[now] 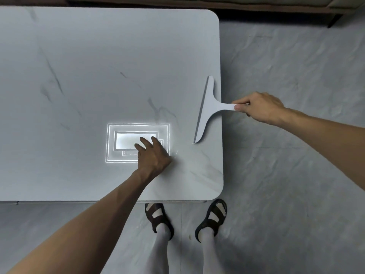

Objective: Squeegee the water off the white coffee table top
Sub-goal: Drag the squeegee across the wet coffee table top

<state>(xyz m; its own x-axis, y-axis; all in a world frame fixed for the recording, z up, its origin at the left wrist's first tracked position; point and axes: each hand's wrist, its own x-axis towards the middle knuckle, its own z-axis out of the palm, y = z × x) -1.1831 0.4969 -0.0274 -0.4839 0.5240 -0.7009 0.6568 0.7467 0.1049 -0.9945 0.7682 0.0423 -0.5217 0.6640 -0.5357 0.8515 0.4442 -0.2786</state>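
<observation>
Here the right hand (260, 107) holds the white squeegee (207, 107) by the end of its handle, at the right edge of the white coffee table top (88, 66).

The fingers close around the handle tip; the blade lies just left of this hand, along the table edge, and looks to rest on the surface. The left hand (153, 155) is flat and spread on the top, nearer the body, beside a bright reflection of a ceiling light (136, 142). Faint wet streaks show right of that hand. I judge that a stroke is ending at the edge; next the blade must lift and return far left for another pull.
</observation>
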